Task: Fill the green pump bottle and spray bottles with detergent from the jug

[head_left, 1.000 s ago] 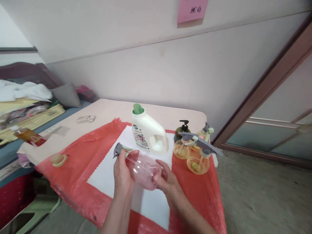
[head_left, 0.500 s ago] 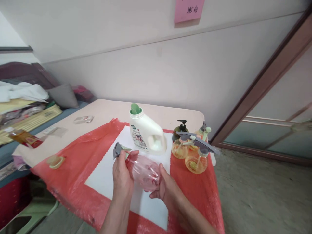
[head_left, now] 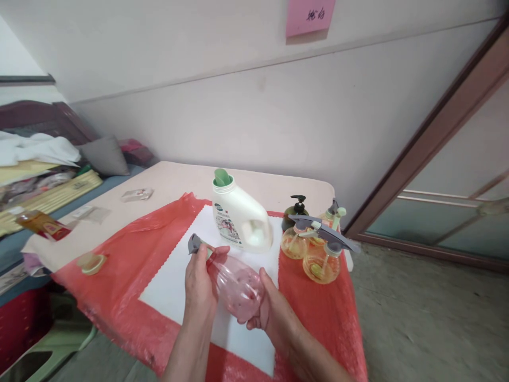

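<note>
A clear pink spray bottle [head_left: 237, 286] lies tilted between my two hands, above a white sheet [head_left: 175, 281]. Its grey spray head [head_left: 194, 243] points to the upper left. My left hand [head_left: 199, 281] is closed around the bottle's neck, just below that head. At the other end, my right hand [head_left: 270, 310] grips the bottle's base, thumb on top and fingers underneath. Just beyond the bottle stands a white detergent jug [head_left: 240, 217], its mouth uncapped, showing a green spout. I cannot make out whether the pink bottle holds liquid.
Right of the jug stand a dark pump bottle [head_left: 296, 211] and several clear bottles with sprayer or pump tops [head_left: 322, 265]. A red plastic cover [head_left: 119, 270] lies under the sheet. On the left are a small yellowish cap [head_left: 92, 263] and an amber liquid bottle [head_left: 43, 225].
The pink bottle has turned a little in my hands; its base has dipped slightly lower, and the spray head looks narrower. Both hands keep their hold.
</note>
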Demonstrator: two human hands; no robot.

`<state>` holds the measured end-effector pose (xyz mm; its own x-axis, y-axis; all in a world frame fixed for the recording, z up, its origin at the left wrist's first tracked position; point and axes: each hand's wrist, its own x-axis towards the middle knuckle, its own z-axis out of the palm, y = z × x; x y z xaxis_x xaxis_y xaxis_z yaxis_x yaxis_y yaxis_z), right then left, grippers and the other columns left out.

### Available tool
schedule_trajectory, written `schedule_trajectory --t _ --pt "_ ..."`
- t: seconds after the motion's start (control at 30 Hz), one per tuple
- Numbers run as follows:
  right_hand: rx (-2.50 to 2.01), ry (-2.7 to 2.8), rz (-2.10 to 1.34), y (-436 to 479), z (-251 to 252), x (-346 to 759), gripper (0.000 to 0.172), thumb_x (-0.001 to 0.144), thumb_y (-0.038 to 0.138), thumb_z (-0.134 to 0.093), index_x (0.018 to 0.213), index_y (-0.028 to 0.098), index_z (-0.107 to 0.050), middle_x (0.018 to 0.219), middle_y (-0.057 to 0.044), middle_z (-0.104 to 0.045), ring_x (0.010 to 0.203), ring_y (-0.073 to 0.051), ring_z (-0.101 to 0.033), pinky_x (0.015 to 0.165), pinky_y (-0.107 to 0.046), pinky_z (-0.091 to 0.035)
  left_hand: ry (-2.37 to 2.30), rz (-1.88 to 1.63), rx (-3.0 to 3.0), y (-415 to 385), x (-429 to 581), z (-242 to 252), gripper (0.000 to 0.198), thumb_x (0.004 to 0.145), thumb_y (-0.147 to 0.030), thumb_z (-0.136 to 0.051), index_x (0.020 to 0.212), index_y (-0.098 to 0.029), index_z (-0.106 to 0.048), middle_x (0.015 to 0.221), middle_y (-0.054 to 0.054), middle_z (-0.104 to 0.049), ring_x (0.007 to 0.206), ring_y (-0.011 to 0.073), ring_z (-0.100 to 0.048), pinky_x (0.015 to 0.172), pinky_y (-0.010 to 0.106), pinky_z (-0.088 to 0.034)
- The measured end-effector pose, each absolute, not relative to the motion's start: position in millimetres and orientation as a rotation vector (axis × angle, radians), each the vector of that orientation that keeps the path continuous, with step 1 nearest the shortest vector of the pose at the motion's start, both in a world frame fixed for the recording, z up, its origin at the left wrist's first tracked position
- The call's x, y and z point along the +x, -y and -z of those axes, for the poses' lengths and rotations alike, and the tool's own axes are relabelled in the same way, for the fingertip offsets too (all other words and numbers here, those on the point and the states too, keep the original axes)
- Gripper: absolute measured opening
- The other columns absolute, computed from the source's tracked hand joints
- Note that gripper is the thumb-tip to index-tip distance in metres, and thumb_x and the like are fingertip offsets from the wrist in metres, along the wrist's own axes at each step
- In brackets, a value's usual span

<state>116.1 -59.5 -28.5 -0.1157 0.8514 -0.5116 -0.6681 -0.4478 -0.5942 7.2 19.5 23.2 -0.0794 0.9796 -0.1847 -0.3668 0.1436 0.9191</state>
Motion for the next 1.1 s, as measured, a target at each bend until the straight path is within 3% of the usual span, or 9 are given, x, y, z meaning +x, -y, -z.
schedule_trajectory --t 0.07,0.13,0.2,0.3,0.53,0.67,0.8,0.93,1.1 --pt "-1.017 0.262 -1.764 59 30 114 0.070 0.082 0.074 -0.034 0.116 0.018 -0.059 0.089 -0.009 -0.069 0.062 -0.015 -0.063 0.052 -0.025 -0.046 -1.108 -1.325 0.763 -19 7 -24 0.038 0.076 -0.053 -0.062 0.081 -0.016 -0.056 0.088 0.012 -0.072 0.083 0.0236 -0.066 0.077 0.035 -0.047" --pt "-1.045 0.356 -1.626 61 33 114 0.064 0.080 0.071 -0.045 0.122 0.023 -0.055 0.113 -0.009 -0.065 0.091 -0.019 -0.064 0.073 -0.033 -0.051 -1.157 -1.330 0.798 -17 6 -24 0.039 0.077 -0.054 -0.061 0.083 -0.016 -0.059 0.090 0.011 -0.071 0.085 0.0234 -0.065 0.076 0.033 -0.047" --pt "-1.166 0.532 -1.382 63 35 115 0.069 0.072 0.064 -0.063 0.128 0.026 -0.048 0.133 -0.008 -0.053 0.117 -0.025 -0.053 0.093 -0.040 -0.046 -1.221 -1.314 0.877 -16 6 -24 0.039 0.078 -0.054 -0.059 0.087 -0.016 -0.062 0.095 0.009 -0.071 0.088 0.0224 -0.064 0.075 0.031 -0.046" --pt "-1.408 0.777 -0.999 65 37 120 0.076 0.066 0.052 -0.072 0.131 0.024 -0.044 0.141 -0.010 -0.045 0.129 -0.028 -0.040 0.106 -0.044 -0.035 -1.259 -1.270 1.004 -14 6 -22 0.038 0.080 -0.054 -0.059 0.095 -0.019 -0.064 0.105 0.007 -0.068 0.095 0.0205 -0.061 0.079 0.029 -0.044" --pt "-1.498 0.832 -0.928 63 42 129 0.062 0.069 0.040 -0.061 0.125 0.017 -0.047 0.131 -0.013 -0.052 0.123 -0.029 -0.046 0.104 -0.049 -0.037 -1.101 -0.891 1.157 -12 12 -18 0.038 0.071 -0.034 -0.069 0.104 -0.017 -0.065 0.096 0.005 -0.068 0.090 0.0205 -0.062 0.082 0.031 -0.044" --pt "-1.477 0.888 -0.859 63 44 132 0.057 0.069 0.031 -0.057 0.124 0.017 -0.047 0.128 -0.013 -0.054 0.121 -0.028 -0.048 0.103 -0.049 -0.038 -1.060 -0.842 1.214 -13 12 -16 0.041 0.067 -0.016 -0.063 0.109 -0.018 -0.064 0.108 0.006 -0.067 0.107 0.0242 -0.058 0.091 0.034 -0.042" --pt "-1.375 0.993 -0.809 66 33 133 0.050 0.073 0.026 -0.057 0.122 0.022 -0.048 0.117 -0.010 -0.060 0.110 -0.025 -0.055 0.094 -0.045 -0.044 -1.165 -0.988 1.193 -16 4 -14 0.036 0.068 -0.013 -0.057 0.102 -0.019 -0.064 0.114 0.007 -0.064 0.119 0.0239 -0.051 0.097 0.035 -0.038" --pt "-1.168 1.028 -0.895 68 17 132 0.046 0.076 0.027 -0.062 0.120 0.028 -0.049 0.112 -0.006 -0.060 0.098 -0.021 -0.059 0.084 -0.038 -0.048 -1.172 -0.990 1.255 -12 0 -25 0.028 0.077 -0.026 -0.057 0.103 -0.020 -0.063 0.105 0.006 -0.067 0.093 0.0206 -0.061 0.081 0.033 -0.046" --pt "-1.049 1.017 -0.964 66 7 138 0.048 0.079 0.032 -0.066 0.123 0.027 -0.048 0.099 -0.002 -0.060 0.078 -0.014 -0.060 0.072 -0.030 -0.050 -0.991 -0.862 1.386 -1 5 -35 0.030 0.080 -0.031 -0.060 0.107 -0.019 -0.062 0.090 0.004 -0.067 0.075 0.0165 -0.059 0.072 0.030 -0.047"
